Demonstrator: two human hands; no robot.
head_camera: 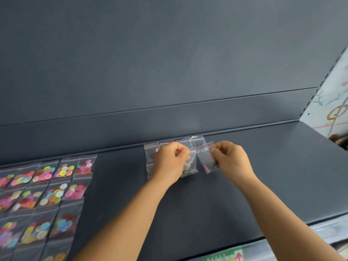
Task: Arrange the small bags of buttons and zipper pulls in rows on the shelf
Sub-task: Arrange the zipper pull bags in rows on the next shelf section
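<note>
Both hands' fingers (216, 150) pinch zipper-pull bags (207, 159) above shelf (263, 176).

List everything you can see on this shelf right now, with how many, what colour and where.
Shelf: one, dark grey, fills the middle of the view.
Back panel: one, dark grey, behind the shelf.
Button bags: over a dozen, clear with bright mixed buttons, in rows at left.
Zipper pull bags: several, exact count hidden, clear with dark metal bits, at the back centre.
Held bag: one, clear with red seal line, pinched by the right hand.
Hands: left hand grips the zipper pull bags; right hand beside it.
</note>
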